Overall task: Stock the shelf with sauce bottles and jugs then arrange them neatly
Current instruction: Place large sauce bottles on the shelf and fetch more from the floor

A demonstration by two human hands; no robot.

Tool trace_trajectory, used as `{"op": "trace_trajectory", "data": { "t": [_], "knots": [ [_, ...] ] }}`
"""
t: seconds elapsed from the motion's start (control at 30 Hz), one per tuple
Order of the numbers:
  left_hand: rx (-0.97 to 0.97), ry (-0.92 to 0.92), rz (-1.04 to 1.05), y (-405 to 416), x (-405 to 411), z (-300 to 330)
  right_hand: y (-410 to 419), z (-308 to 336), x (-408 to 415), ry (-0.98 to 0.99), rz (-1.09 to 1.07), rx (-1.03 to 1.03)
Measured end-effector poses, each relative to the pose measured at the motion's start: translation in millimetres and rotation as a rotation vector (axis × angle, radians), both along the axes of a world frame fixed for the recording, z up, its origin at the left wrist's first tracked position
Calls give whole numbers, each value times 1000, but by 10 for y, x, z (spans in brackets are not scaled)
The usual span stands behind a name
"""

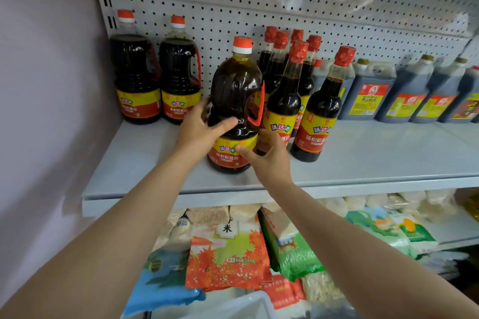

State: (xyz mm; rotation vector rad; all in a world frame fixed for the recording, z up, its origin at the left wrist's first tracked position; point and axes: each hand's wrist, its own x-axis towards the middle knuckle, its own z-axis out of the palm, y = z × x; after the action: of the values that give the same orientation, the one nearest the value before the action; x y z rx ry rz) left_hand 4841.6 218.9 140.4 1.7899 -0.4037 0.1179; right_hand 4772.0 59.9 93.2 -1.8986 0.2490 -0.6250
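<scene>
A large dark soy sauce jug [234, 90] with a red and white cap and a red handle stands on the grey shelf [145, 163], tilted slightly left. My left hand [199, 127] grips its waist from the left. My right hand [267, 155] grips its lower label from the right. Two matching jugs [155, 77] stand at the back left. Several slim red-capped bottles [287, 88] crowd right behind and beside the held jug.
Square dark jugs [404, 96] with yellow and red labels line the shelf's right side. A pegboard back panel [259, 0] rises behind. Bags of rice and grain [228, 251] fill the shelf below. A pale wall [46, 85] closes the left.
</scene>
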Motion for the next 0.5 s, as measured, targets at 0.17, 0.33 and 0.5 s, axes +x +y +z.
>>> {"op": "trace_trajectory", "data": {
  "t": [0.17,0.33,0.5],
  "knots": [
    [-26,111,-15,16,-26,-440,54,-145,62,-42,-71,14],
    [21,77,-4,-14,60,-465,152,-249,144,-48,-65,69],
    [66,32,87,-97,268,-483,198,-263,352,-38,15,263]
  ]
}}
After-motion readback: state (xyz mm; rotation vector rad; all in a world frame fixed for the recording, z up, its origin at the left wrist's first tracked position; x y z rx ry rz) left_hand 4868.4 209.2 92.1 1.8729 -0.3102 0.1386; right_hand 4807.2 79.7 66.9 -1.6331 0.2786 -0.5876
